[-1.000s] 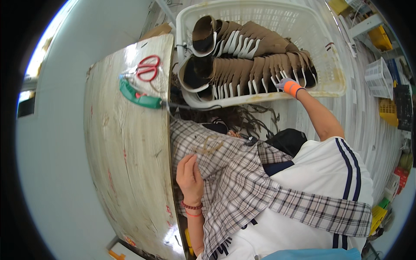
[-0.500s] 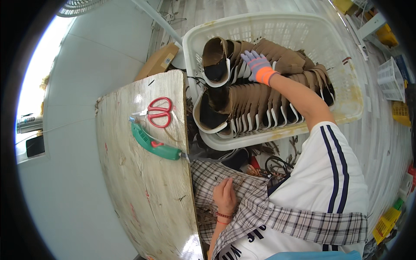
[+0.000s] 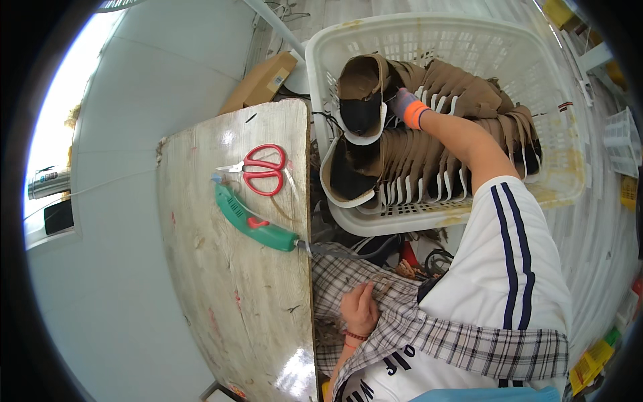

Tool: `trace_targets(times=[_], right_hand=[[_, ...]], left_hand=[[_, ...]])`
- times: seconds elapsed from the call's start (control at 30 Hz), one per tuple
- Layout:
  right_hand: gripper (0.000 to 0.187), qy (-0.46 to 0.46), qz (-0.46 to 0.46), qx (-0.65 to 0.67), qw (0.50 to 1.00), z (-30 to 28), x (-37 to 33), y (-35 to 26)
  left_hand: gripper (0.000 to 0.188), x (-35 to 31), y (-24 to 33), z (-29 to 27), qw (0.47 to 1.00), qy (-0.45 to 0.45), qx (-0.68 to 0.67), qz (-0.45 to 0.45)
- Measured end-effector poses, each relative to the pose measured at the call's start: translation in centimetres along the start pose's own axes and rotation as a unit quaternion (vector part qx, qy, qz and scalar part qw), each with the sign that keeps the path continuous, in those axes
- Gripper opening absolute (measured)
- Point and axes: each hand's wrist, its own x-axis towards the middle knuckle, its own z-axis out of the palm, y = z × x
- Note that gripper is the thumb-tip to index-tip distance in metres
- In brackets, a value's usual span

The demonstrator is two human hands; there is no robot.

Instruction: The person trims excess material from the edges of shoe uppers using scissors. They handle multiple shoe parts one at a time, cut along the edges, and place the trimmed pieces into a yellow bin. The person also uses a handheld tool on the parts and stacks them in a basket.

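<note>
A white plastic basket (image 3: 429, 20) holds two rows of brown shoe uppers (image 3: 462, 84) with white lower edges, nested one behind another. My right hand (image 3: 404, 106), in a grey-purple glove with an orange cuff, reaches into the far row. Its fingers dip behind the leftmost upper (image 3: 362, 94) of that row, and their tips are hidden among the pieces, so the grip cannot be made out. Bare and loosely curled, my left hand (image 3: 359, 309) rests on the plaid apron (image 3: 395, 305) over my lap, with nothing visible in it.
On the wooden table (image 3: 228, 301) at the left lie red-handled scissors (image 3: 264, 171) and a green hand tool (image 3: 251, 221) with a dark cable. A cardboard box (image 3: 258, 84) stands behind the table. At the far right are a white crate (image 3: 623, 141) and yellow containers.
My right hand has gone from lying spread on top of the far row to reaching down between the uppers at its left end. My left hand stays on my lap. The view has shifted slightly.
</note>
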Motion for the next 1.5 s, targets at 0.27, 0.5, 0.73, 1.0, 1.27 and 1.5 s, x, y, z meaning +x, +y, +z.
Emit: trace_targets(times=[0.27, 0.5, 0.73, 1.0, 1.27, 1.5], right_hand=[[0.019, -0.1, -0.302, -0.302, 0.899, -2.9, 0.5, -1.5], [0.017, -0.078, -0.309, -0.313, 0.895, -11.0, -5.0, -5.4], [0.024, -0.003, -0.419, 0.015, 0.908, -11.9, -3.9, -4.2], [0.004, 0.12, -0.59, -0.323, 0.73, -23.1, -11.0, -19.0], [0.009, 0.214, -0.696, -0.216, 0.65, -26.0, -14.2, -30.0], [0.007, 0.288, -0.715, 0.018, 0.637, -20.0, -17.4, -40.9]], left_hand=[[0.037, 1.1, 0.9, -1.3, 1.0, -0.007, 0.003, 0.002], [0.034, 4.4, 0.8, -2.1, 0.998, 0.046, -0.028, -0.016], [0.056, 19.1, 1.4, -3.1, 0.987, 0.027, 0.127, 0.099], [0.084, 23.8, 1.4, -6.3, 0.986, 0.045, 0.154, 0.051], [0.065, 24.2, 0.4, -11.2, 0.973, 0.202, 0.11, 0.014], [0.05, 15.3, -1.2, -17.2, 0.861, 0.353, 0.326, -0.163]])
